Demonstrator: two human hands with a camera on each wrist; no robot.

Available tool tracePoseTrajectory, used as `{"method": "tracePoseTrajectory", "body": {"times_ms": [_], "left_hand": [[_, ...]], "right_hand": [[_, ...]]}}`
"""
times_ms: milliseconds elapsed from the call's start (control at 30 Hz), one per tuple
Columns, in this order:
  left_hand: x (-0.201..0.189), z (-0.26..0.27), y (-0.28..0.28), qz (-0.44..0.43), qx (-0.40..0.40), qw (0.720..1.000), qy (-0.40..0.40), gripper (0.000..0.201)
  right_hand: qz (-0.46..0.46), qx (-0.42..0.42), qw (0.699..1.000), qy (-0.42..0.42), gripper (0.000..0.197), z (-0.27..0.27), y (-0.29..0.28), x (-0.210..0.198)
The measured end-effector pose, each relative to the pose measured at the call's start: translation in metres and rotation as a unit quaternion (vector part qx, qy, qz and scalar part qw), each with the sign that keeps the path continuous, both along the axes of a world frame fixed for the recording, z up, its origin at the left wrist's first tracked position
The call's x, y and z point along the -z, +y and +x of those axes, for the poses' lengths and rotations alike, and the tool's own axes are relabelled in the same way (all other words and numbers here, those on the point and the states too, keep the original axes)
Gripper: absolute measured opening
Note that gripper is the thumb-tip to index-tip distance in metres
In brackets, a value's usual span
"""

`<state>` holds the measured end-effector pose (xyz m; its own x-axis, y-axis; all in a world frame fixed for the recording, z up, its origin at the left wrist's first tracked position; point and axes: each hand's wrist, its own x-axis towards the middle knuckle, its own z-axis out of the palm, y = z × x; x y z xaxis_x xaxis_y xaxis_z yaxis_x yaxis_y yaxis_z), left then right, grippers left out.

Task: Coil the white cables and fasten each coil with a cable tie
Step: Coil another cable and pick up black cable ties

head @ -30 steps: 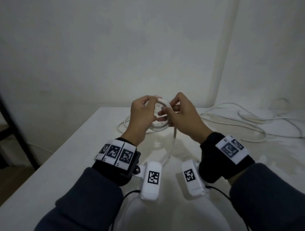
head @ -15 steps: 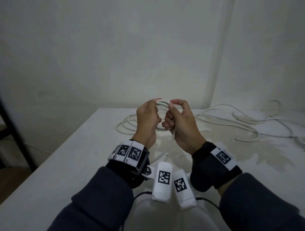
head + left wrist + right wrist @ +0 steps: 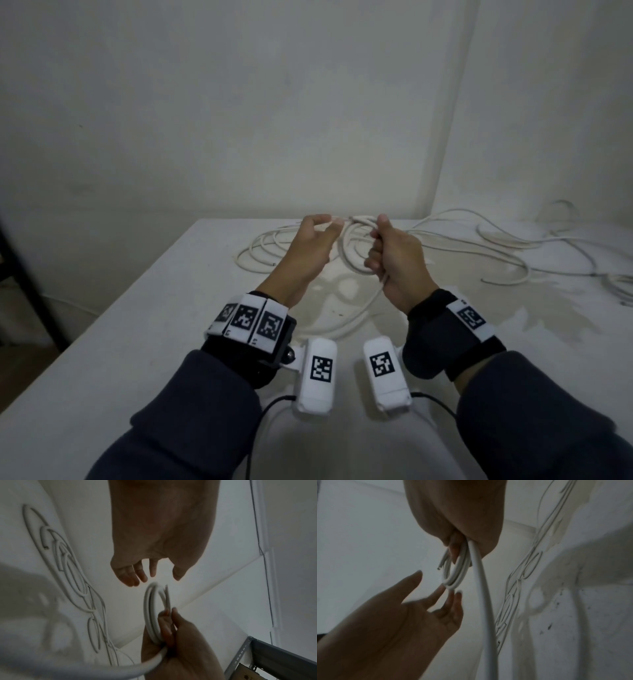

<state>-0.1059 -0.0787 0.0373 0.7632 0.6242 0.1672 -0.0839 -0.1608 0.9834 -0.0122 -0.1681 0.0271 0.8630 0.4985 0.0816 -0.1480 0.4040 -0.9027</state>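
Right hand (image 3: pixel 394 260) fist-curled, clamped on a small coil (image 3: pixel 154 609) of white cable, held up above the table (image 3: pixel 102 342). The coil shows a few turns, and its cut end (image 3: pixel 442 562) pokes out beside the fingers. From the bottom of the fist the cable's free run (image 3: pixel 346 325) drops to the tabletop and curves back toward the near side.

Left hand (image 3: pixel 308 250) just left of the coil, fingers straight and spread, gripping nothing; the fingertips (image 3: pixel 452 596) sit at the coil's outer edge, contact uncertain.

Farther out: loose white cables (image 3: pixel 479 246) sprawl over the far and right parts of the table. A second loose bundle (image 3: pixel 260 250) lies far left of the hands. Grey metal shelf frame (image 3: pixel 274 655) beyond the table's left edge.
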Motion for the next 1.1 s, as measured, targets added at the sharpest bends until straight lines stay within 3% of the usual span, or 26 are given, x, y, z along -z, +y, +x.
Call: {"method": "tracePoseTrajectory", "body": {"times_ms": [67,133,233,300,367,467,567,633,867,1100], "left_hand": [[0.001,-0.008,0.005,-0.008,-0.006,1.0,0.005,0.018],[0.003,-0.019,0.008,-0.058,0.079,0.995,0.036,0.026],[0.009,-0.031,0.005,-0.005,0.241,0.943,0.231,0.046],[0.018,-0.029,0.004,0.002,0.26,0.918,0.3,0.056],[0.029,-0.02,0.005,-0.073,0.204,0.939,0.266,0.054],[0.039,-0.006,0.008,-0.21,0.109,0.966,0.101,0.026],[0.041,0.002,0.013,-0.248,0.038,0.968,-0.029,0.017],[0.042,0.006,0.016,-0.244,0.01,0.967,-0.073,0.015],[0.056,0.016,0.024,-0.184,-0.008,0.977,-0.11,0.023],[0.071,0.016,0.026,-0.187,0.025,0.977,-0.103,0.023]], "right_hand": [[0.025,0.065,0.997,0.039,0.037,0.012,-0.004,0.004],[0.045,0.12,0.99,0.065,0.036,0.022,-0.009,0.007],[0.067,0.162,0.98,0.091,0.036,0.026,-0.011,0.011],[0.077,0.163,0.978,0.102,0.036,0.024,-0.008,0.013],[0.082,0.153,0.979,0.105,0.036,0.02,-0.004,0.016],[0.088,0.127,0.983,0.103,0.035,0.015,0.002,0.022],[0.087,0.073,0.988,0.103,0.034,0.011,0.005,0.026],[0.08,0.032,0.991,0.104,0.034,0.011,0.006,0.028],[0.053,-0.079,0.99,0.109,0.034,0.019,0.017,0.042],[0.004,-0.109,0.993,0.042,0.035,0.019,0.018,0.047]]}}
